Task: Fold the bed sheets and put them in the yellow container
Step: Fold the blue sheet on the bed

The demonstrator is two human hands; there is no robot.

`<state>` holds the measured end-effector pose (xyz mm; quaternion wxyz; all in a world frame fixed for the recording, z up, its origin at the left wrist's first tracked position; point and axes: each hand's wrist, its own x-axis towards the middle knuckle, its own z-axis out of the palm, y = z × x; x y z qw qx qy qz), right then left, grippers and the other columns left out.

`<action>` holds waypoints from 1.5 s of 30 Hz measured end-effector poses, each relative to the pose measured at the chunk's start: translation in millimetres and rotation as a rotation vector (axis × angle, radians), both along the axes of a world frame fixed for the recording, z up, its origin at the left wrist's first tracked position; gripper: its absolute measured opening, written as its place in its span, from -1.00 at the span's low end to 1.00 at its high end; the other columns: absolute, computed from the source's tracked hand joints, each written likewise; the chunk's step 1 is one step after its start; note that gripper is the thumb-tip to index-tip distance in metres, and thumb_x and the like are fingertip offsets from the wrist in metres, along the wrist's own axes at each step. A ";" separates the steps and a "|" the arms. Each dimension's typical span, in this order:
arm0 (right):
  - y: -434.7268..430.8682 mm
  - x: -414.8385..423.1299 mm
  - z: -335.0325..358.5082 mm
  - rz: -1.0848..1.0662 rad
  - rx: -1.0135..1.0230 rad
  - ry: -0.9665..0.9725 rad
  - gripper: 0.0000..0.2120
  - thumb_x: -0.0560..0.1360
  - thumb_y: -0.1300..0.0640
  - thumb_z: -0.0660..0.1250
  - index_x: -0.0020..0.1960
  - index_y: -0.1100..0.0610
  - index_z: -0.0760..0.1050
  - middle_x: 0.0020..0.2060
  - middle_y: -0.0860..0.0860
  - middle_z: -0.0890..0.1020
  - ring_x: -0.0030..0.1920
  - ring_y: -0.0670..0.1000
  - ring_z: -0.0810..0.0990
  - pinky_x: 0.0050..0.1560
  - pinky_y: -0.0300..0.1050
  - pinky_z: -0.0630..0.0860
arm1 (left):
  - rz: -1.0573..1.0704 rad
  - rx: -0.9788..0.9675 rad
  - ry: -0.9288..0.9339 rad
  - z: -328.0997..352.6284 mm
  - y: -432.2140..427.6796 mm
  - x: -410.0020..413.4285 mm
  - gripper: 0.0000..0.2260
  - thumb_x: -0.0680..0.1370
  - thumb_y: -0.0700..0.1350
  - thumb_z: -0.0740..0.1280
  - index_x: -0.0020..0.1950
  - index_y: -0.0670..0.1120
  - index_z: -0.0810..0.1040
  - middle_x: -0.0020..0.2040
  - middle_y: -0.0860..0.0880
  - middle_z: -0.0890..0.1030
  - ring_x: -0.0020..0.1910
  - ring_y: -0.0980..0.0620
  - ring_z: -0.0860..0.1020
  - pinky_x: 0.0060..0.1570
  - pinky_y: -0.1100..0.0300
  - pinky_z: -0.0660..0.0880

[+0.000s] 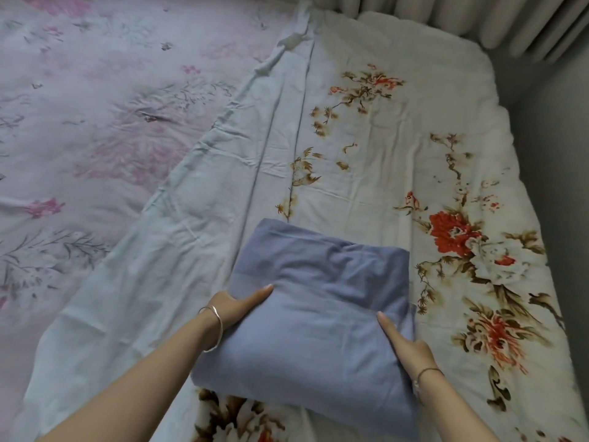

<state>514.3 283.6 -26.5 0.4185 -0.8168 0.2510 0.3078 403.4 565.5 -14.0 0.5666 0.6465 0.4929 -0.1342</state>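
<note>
A blue bed sheet (315,317), folded into a thick rectangular bundle, sits low in the middle of the view above the bed. My left hand (237,306) grips its left edge, thumb on top and fingers underneath. My right hand (403,341) grips the right edge the same way. The bundle's near edge looks slightly raised off the bed. No yellow container is in view.
Beneath lies a white bed cover with orange and brown flowers (382,148), wrinkled on its left half. A pale pink floral sheet (95,106) covers the bed to the left. A white radiator (478,17) and grey wall run along the back and right.
</note>
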 end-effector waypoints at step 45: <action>702.1 -345.3 64.9 1.880 0.241 -0.990 -0.42 0.56 -0.23 0.04 0.52 -0.15 -0.05 0.54 -0.07 -0.09 0.53 0.05 -0.17 0.49 0.08 -0.21 | 0.577 1.064 0.380 36.5 374.7 -447.5 -0.40 0.47 0.36 -0.20 0.45 0.22 -0.30 0.55 0.06 -0.15 0.52 -0.02 -0.20 0.41 0.00 -0.33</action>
